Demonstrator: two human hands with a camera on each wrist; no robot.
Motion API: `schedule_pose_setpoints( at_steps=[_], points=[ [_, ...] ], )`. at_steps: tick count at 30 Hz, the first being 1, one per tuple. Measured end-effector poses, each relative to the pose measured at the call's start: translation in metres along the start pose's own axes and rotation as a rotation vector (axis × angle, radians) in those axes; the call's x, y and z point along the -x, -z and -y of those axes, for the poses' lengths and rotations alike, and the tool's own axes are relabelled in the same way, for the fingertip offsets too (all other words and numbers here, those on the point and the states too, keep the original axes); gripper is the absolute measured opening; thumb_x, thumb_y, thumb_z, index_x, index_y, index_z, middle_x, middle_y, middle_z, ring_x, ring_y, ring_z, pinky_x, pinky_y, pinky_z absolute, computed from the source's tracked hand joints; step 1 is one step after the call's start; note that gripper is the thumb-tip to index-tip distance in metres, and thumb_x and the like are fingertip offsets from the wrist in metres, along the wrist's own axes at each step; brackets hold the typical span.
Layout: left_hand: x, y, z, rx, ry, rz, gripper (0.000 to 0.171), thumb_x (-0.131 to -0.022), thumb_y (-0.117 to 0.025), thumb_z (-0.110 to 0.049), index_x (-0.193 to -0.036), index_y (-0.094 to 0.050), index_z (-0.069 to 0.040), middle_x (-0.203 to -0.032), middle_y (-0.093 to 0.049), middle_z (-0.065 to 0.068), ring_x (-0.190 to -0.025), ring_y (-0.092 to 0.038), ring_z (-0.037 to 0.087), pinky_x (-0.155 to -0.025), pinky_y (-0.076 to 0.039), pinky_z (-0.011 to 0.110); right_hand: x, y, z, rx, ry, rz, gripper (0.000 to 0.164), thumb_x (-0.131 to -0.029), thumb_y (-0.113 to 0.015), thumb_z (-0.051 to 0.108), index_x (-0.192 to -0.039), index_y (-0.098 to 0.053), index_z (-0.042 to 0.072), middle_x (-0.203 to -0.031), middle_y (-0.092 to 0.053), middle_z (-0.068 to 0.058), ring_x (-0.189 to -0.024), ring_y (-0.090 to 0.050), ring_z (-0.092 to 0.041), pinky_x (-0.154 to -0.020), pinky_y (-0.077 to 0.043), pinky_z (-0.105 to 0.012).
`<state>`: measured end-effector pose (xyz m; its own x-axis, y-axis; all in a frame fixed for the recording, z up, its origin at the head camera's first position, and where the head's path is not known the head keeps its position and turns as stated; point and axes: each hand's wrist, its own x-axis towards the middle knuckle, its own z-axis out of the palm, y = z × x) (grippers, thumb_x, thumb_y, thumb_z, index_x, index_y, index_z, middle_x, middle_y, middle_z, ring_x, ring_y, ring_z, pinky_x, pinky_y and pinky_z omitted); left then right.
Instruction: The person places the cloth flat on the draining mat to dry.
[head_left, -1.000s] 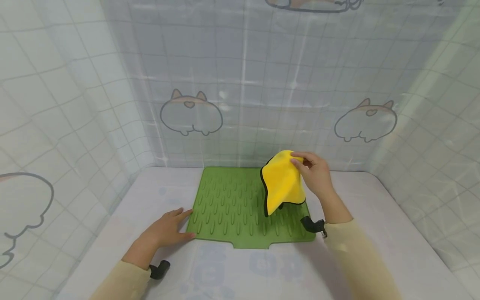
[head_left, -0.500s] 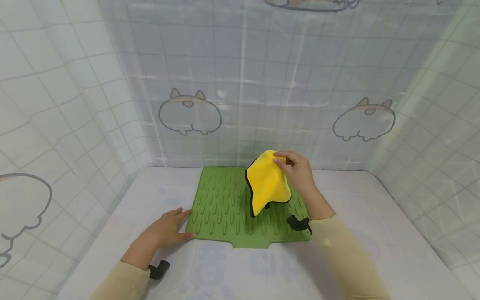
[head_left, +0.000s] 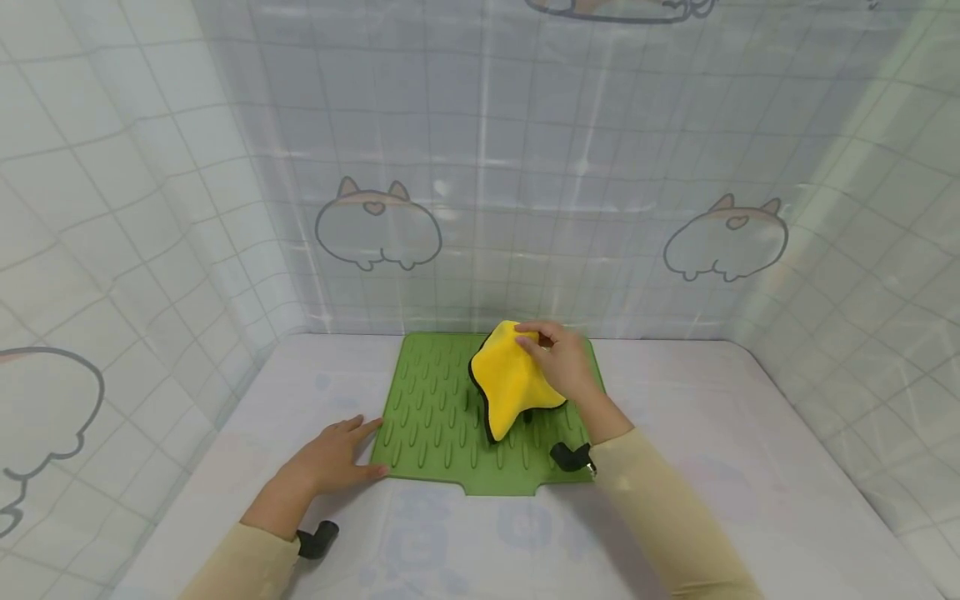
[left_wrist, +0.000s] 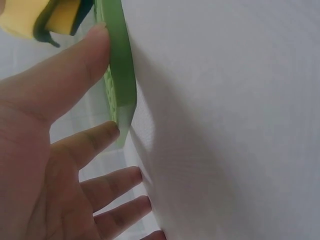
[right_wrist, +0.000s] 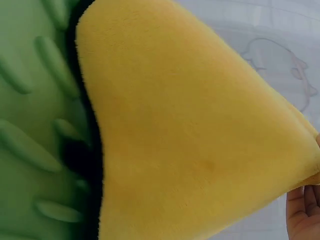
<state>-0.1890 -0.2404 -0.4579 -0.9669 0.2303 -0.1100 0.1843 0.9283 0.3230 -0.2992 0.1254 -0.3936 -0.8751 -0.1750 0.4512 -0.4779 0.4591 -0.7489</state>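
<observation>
In the head view a yellow cloth (head_left: 513, 379) with black edging hangs over a green ridged mat (head_left: 431, 417). My right hand (head_left: 564, 365) pinches its upper part between thumb and fingers, and the lower corners drape towards the mat. The right wrist view is mostly filled by the cloth (right_wrist: 175, 110); whether its lower edge touches the mat cannot be told. My left hand (head_left: 333, 457) lies with fingers spread at the mat's left side. In the left wrist view the thumb and index finger of that hand (left_wrist: 55, 140) touch the mat's edge (left_wrist: 122, 60).
The mat lies on a white table (head_left: 675, 467), its notched tab towards me. A grid-patterned curtain (head_left: 555, 208) with cartoon dog drawings stands behind and on both sides. Black angled pieces (head_left: 318, 540) sit at both wrists.
My right hand has moved left across the mat with the yellow cloth, and in the last half second also slightly down. The left hand and the mat have stayed in place.
</observation>
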Motion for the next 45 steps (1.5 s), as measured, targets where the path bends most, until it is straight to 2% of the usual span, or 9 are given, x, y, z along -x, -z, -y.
schedule_pose_setpoints(
  at_steps=[5,9,15,22,26,28,34,40,45],
  points=[
    [-0.001,0.002,-0.003,0.003,-0.001,0.004,0.088,-0.083,-0.074,-0.057,-0.150,-0.046,-0.008,-0.151,-0.038,0.032,-0.136,-0.034,0.056,-0.104,-0.034,0.070,0.000,-0.009,-0.009,0.028,-0.044,0.031,0.021,-0.097,-0.069,0.022,-0.114,-0.077,0.014,-0.106,-0.069,-0.005,-0.083,-0.054,-0.022,-0.073,-0.049,-0.033],
    [-0.001,0.002,-0.005,0.005,0.004,0.007,0.087,-0.083,-0.074,-0.057,-0.150,-0.046,-0.009,-0.151,-0.038,0.032,-0.136,-0.034,0.056,-0.104,-0.034,0.070,0.000,-0.013,-0.017,0.066,-0.115,0.095,0.021,-0.097,-0.068,0.025,-0.114,-0.077,0.016,-0.086,-0.063,-0.004,-0.072,-0.049,-0.020,-0.062,-0.043,-0.028],
    [-0.001,0.004,-0.007,0.008,-0.001,0.012,0.086,-0.084,-0.075,-0.054,-0.150,-0.046,-0.007,-0.151,-0.038,0.032,-0.136,-0.035,0.056,-0.105,-0.033,0.070,0.003,-0.017,-0.025,0.094,-0.191,0.202,0.019,-0.096,-0.069,0.025,-0.112,-0.076,0.018,-0.085,-0.064,0.001,-0.069,-0.049,-0.019,-0.061,-0.043,-0.028],
    [-0.002,0.005,-0.008,0.010,0.002,0.017,0.086,-0.084,-0.075,-0.055,-0.150,-0.046,-0.008,-0.151,-0.038,0.032,-0.136,-0.034,0.056,-0.105,-0.033,0.070,0.004,-0.016,-0.030,0.120,-0.200,0.260,0.016,-0.096,-0.070,0.020,-0.110,-0.076,0.016,-0.083,-0.061,-0.002,-0.069,-0.046,-0.019,-0.061,-0.040,-0.029],
    [-0.002,0.005,-0.008,0.014,-0.007,0.017,0.087,-0.084,-0.075,-0.056,-0.150,-0.046,-0.008,-0.151,-0.037,0.033,-0.136,-0.034,0.056,-0.105,-0.033,0.070,0.005,-0.014,-0.033,0.123,-0.194,0.289,0.018,-0.096,-0.070,0.021,-0.112,-0.075,0.015,-0.088,-0.063,-0.001,-0.072,-0.047,-0.019,-0.063,-0.041,-0.029],
    [-0.002,0.004,-0.006,0.017,-0.007,0.016,0.087,-0.084,-0.074,-0.056,-0.150,-0.046,-0.008,-0.151,-0.037,0.033,-0.137,-0.034,0.056,-0.106,-0.033,0.069,0.005,-0.013,-0.033,0.116,-0.185,0.299,0.019,-0.096,-0.069,0.021,-0.113,-0.074,0.015,-0.096,-0.066,-0.001,-0.075,-0.050,-0.020,-0.065,-0.045,-0.030],
    [-0.002,0.003,-0.003,-0.002,-0.022,0.011,0.088,-0.084,-0.073,-0.057,-0.150,-0.046,-0.006,-0.150,-0.037,0.034,-0.135,-0.035,0.057,-0.105,-0.033,0.069,0.007,-0.008,-0.032,0.150,-0.151,0.333,0.025,-0.099,-0.065,0.027,-0.122,-0.071,0.017,-0.122,-0.067,-0.001,-0.102,-0.062,-0.022,-0.084,-0.054,-0.036],
    [0.000,0.004,-0.001,0.001,-0.028,0.007,0.088,-0.085,-0.072,-0.057,-0.150,-0.045,-0.006,-0.151,-0.036,0.034,-0.136,-0.033,0.057,-0.105,-0.033,0.070,0.013,0.003,-0.026,0.135,-0.108,0.356,0.029,-0.101,-0.063,0.023,-0.127,-0.068,0.012,-0.127,-0.066,-0.006,-0.113,-0.062,-0.028,-0.093,-0.054,-0.042],
    [-0.002,0.003,-0.001,0.007,-0.027,0.008,0.087,-0.085,-0.072,-0.057,-0.151,-0.044,-0.006,-0.151,-0.035,0.034,-0.136,-0.032,0.057,-0.104,-0.033,0.071,0.018,0.020,-0.020,0.123,-0.137,0.337,0.031,-0.101,-0.062,0.025,-0.130,-0.066,0.012,-0.129,-0.064,-0.005,-0.113,-0.061,-0.026,-0.095,-0.052,-0.043]
  ],
)
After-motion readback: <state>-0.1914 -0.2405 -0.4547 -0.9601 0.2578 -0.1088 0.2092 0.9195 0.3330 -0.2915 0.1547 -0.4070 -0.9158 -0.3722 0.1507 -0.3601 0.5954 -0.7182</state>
